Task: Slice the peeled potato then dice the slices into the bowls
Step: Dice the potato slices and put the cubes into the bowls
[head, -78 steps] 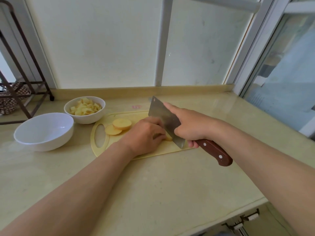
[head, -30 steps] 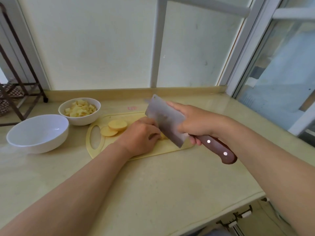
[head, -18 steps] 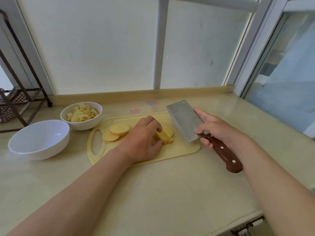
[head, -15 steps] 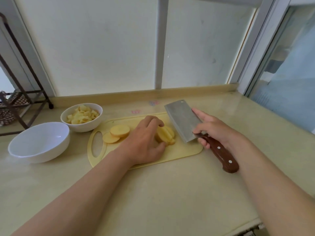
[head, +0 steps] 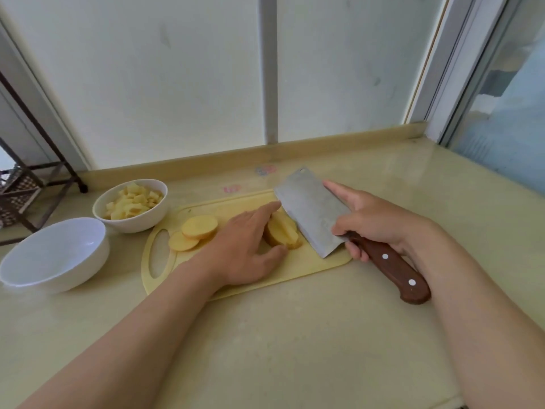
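Several potato slices (head: 281,231) leaned in a fanned stack on the cutting board (head: 309,268), toward the far edge of the tabletop (head: 295,335), their row running far to near. The left hand (head: 244,245) lay against their left side, fingers straight, grasping nothing. The right hand (head: 373,221) clasped the cleaver (head: 309,209) just right of them, blade roughly parallel to the row. Dicing probably called for turning them crosswise.

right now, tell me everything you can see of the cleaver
The cleaver has a broad rectangular blade of dull grey metal with a small hole near its far corner, and a reddish-brown wooden handle with two pale rivets. The right hand grips it where blade meets handle, index finger along the spine. It leans, flat face up, just right of the sliced potato, near corner low over the cutting board; contact with either is unclear.
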Demonstrator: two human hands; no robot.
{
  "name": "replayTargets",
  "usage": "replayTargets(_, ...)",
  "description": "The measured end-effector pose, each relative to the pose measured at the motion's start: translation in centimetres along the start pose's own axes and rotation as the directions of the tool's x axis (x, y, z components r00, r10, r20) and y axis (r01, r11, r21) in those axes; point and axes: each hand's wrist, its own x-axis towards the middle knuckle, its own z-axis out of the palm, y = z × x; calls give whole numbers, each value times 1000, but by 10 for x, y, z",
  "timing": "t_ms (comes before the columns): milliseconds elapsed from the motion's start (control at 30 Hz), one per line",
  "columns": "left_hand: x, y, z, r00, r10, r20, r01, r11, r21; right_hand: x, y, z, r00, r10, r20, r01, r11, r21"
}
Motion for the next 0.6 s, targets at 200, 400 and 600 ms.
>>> replayTargets(200,-1,0,0,999,-24,-30,23,999,-42,-4,-3,1,999,13,37,-12,1000,-29)
replayTargets(400,-1,0,0,997,-6,-82,2,999,-41,-6,-4,2,999,15,38,-14,999,-43)
replayTargets(600,-3,4,-1,993,18,-115,-22,999,-32,-10,-4,2,1000,12,18,-12,999,-40)
